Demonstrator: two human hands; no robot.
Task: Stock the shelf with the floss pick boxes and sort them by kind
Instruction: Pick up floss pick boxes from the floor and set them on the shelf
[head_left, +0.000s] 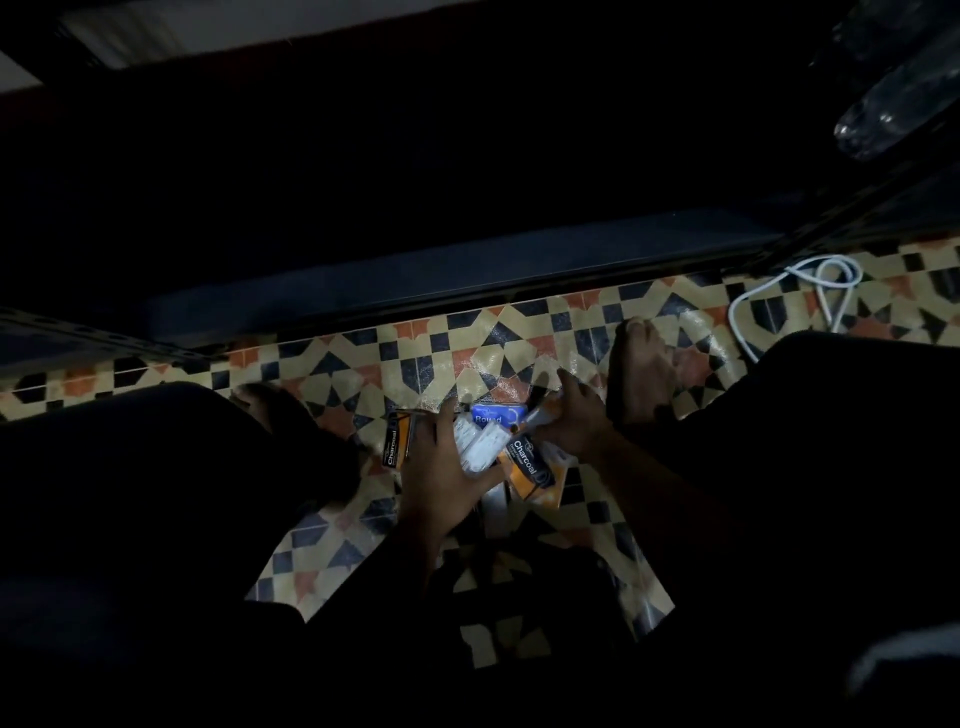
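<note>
Early stage: boxes on floor, shelf (415, 270) looks unstocked, too dark to be sure
L hand (441, 467) holds white packs (480, 447); R hand (563, 415) pinches a box (540, 414); Charcoal box (530, 470) & blue box (493, 414) unsorted in pile

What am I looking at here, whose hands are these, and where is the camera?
There is no machine: a person is crouching, and the single camera sits on their head, looking down, so you see their own arms and bare feet. The picture is very dark. On the patterned floor lies a small pile of floss pick boxes: two orange ones marked Charcoal, a blue one marked Round and some white packs. The left hand lies over the pile with its thumb under the white packs; the right hand reaches in and seems to have a grip on a box, though blur hides which. A white cable lies at upper right. The dark band above is probably the shelf.
</note>
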